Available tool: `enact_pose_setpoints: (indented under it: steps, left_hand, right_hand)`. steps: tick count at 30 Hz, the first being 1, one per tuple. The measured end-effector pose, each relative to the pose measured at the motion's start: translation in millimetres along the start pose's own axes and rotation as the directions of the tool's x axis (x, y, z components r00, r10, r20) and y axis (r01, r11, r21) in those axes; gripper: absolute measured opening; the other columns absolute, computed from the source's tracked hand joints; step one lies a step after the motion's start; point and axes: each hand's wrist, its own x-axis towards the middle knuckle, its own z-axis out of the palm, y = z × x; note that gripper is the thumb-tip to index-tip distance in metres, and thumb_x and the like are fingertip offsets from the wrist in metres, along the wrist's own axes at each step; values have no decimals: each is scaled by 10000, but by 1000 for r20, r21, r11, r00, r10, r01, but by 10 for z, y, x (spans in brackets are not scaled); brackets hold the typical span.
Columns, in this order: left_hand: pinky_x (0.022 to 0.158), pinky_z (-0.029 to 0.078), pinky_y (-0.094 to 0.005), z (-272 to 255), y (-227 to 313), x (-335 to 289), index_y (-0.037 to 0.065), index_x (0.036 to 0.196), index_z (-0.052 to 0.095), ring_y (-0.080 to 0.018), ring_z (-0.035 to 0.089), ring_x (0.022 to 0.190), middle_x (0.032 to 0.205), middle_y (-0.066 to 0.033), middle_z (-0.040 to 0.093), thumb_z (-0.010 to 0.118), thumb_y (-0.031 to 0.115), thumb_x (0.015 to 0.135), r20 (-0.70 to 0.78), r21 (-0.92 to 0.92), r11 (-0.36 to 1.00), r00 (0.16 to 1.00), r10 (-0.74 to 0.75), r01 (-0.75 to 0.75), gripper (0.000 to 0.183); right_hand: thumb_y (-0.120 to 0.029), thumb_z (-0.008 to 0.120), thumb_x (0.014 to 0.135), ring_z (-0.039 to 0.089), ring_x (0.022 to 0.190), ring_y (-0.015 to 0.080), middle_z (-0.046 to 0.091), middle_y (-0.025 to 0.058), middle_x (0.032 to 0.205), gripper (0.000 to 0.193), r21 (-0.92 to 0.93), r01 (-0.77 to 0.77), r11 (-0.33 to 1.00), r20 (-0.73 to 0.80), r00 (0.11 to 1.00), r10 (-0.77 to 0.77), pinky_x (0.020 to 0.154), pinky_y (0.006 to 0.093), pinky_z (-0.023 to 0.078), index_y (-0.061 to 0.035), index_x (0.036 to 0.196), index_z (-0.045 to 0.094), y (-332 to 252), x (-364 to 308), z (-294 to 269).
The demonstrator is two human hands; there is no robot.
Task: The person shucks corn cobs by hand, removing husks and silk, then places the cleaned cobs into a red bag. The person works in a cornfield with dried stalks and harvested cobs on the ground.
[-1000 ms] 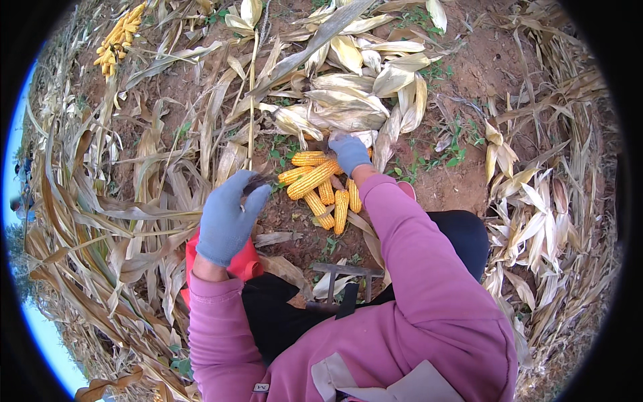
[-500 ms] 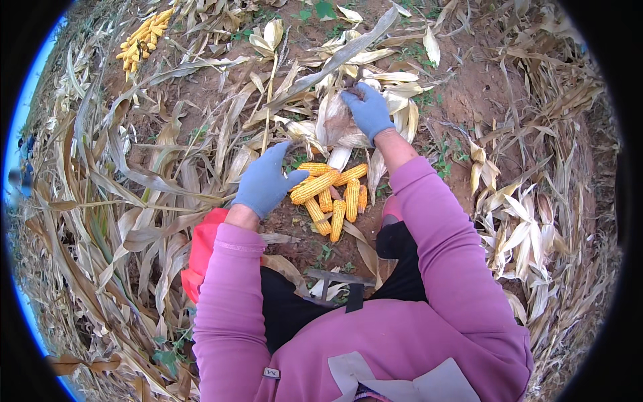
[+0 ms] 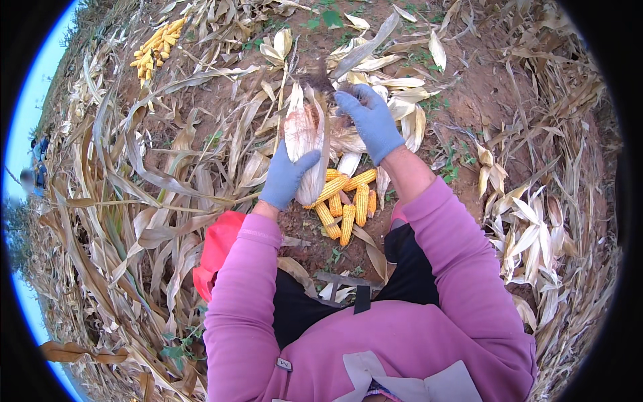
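Note:
My left hand, in a blue-grey glove, grips the lower part of a husked corn ear that stands upright before me. At the ear's top, my gloved right hand pinches the dry husk and dark silk. Right below the ear lies a small pile of yellow shucked cobs on the red soil.
Dry corn stalks and pale husks cover the ground all around. A second heap of yellow cobs lies at the far left. A red object sits by my left elbow. Another person stands far off at the left edge.
Both hands have risen from the cob pile. My left hand has closed on a husked ear and lifted it upright; my right hand has gone to its tip.

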Motion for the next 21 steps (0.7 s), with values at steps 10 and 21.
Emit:
enact_pose_setpoints:
  steps: [10,21]
  left_hand:
    - [881,428,-276,158,-13,-37,-33,1262,455,-137,535,1012,1144,-82,568,477,284,954,114,-97,992,991,-73,84,442]
    - [805,451,-256,77,-104,-44,-34,1194,521,-108,549,913,1067,-62,599,383,341,993,33,-100,991,996,-88,91,448]
  right_hand:
    - [-315,683,829,521,956,125,598,52,1083,491,64,-151,986,240,962,132,882,275,420,-14,1192,544,33,-76,71]
    - [-238,628,872,568,898,157,616,68,1026,372,535,-287,795,113,957,269,800,290,463,-4,1150,551,223,-65,132]
